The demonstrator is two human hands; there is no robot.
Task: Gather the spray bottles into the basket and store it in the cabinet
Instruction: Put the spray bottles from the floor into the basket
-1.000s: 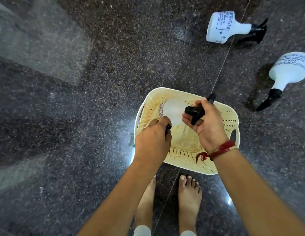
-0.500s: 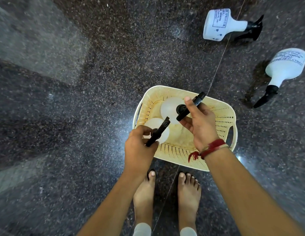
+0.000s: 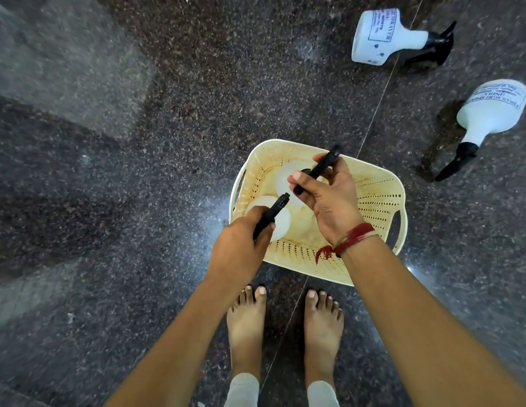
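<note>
White plastic spray bottles: two upright in cream perforated basket [image 3: 382,207] at centre, left hand [image 3: 241,248] and right hand [image 3: 329,198] each gripping a black trigger head; probably light, neck holds best.

Basket [image 3: 382,201] on floor [image 3: 109,171], directly ahead of the person's feet [image 3: 285,327]. Two spray bottles upright inside it, at its left end: near bottle [image 3: 281,221] under left hand [image 3: 238,251], far bottle [image 3: 285,179] under right hand [image 3: 329,198]. Two more lie on their sides on the floor, right of and beyond basket: one [image 3: 385,38] farthest back, another [image 3: 488,116] nearer, further right.
</note>
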